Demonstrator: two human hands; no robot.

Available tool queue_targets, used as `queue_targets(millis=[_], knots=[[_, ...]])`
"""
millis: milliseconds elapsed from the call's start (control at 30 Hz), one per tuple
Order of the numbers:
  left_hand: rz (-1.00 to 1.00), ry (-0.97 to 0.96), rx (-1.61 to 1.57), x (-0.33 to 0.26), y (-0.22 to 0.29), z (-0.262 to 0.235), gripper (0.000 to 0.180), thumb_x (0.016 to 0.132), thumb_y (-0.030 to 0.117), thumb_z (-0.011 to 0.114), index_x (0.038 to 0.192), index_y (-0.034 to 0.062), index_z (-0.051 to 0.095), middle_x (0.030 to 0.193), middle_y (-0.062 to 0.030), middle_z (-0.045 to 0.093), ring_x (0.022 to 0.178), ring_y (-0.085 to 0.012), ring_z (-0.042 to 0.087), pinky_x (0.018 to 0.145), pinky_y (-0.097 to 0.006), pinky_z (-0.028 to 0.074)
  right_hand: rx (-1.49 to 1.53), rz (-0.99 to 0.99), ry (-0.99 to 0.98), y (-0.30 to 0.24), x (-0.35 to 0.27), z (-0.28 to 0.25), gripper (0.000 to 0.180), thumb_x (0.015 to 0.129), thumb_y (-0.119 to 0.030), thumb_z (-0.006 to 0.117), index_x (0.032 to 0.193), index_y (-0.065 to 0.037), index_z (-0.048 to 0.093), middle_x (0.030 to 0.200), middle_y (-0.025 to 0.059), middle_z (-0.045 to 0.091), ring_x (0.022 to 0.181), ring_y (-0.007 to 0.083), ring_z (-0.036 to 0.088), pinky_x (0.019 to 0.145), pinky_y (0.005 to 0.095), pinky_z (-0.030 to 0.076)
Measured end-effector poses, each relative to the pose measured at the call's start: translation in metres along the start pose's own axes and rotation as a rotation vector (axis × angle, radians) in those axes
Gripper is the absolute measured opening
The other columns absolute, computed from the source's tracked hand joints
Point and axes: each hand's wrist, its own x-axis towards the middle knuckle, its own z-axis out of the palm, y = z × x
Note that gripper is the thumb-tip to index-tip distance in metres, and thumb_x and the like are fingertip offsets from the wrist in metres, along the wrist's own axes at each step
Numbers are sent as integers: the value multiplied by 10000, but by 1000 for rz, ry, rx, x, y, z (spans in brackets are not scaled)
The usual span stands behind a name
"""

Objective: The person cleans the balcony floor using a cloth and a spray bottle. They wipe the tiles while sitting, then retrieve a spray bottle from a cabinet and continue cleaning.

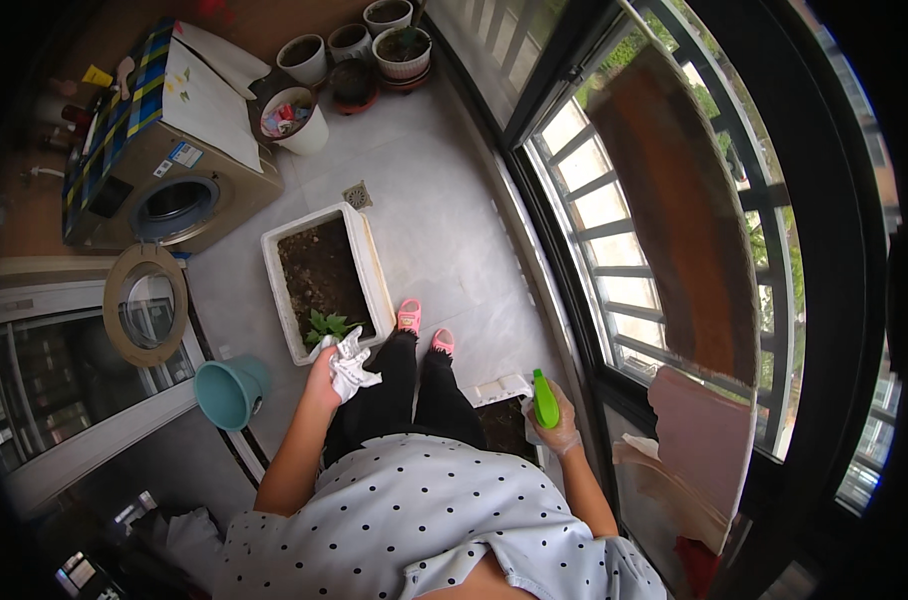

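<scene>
Cloth [352, 366], white and crumpled, sits bunched in the left hand [324, 380], its grip closed around it just above the white planter box [274, 270] of soil on the floor. The right hand [557, 428], gloved, wraps its grip around a green spray bottle [544, 400] beside the window [614, 230].

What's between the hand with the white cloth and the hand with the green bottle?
Head view: only the person's legs in black trousers.
</scene>
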Motion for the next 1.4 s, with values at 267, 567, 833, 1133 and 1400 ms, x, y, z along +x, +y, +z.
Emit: queue_targets(millis=[267, 567, 833, 1133, 1400], knots=[[21, 141, -203, 19, 6, -84, 271, 895, 251, 444, 1077, 106, 583, 1052, -50, 607, 1010, -287, 561, 913, -566, 395, 71, -114, -151, -39, 146, 53, 500, 727, -3, 643, 1201, -33, 489, 872, 68, 588, 769, 151, 582, 706, 268, 479], [89, 381, -191, 66, -19, -71, 268, 898, 201, 469, 1123, 69, 533, 1081, -93, 593, 981, -263, 575, 874, -419, 469, 168, -115, -174, -74, 278, 63, 473, 797, 21, 589, 1244, -58, 457, 845, -15, 532, 709, 54, 506, 600, 201, 450], [125, 320, -241, 106, -62, 12, 330, 897, 182, 469, 1185, 23, 493, 1147, -120, 568, 1020, -276, 577, 860, -418, 479, -92, -312, -176, -37, 392, 74, 456, 752, -19, 613, 1191, -21, 490, 948, 94, 577, 820, 168, 574, 745, 273, 470], [84, 265, -331, 222, -60, 56, 360, 856, 85, 558, 1201, 34, 468, 1069, -104, 585, 922, -276, 624, 773, -396, 541, 22, -352, -255, -23, 513, 138, 449, 782, 0, 597, 1211, -21, 464, 989, 27, 562, 869, 103, 541, 795, 220, 447], [214, 118, -77, 427, 21, 43, 329, 868, 83, 541, 1183, 14, 475, 1105, -95, 560, 954, -228, 602, 801, -354, 529, 43, -340, -289, 80, 668, 250, 588, 726, -52, 695, 1258, -34, 446, 1002, 33, 584, 892, 125, 553, 815, 276, 460]])
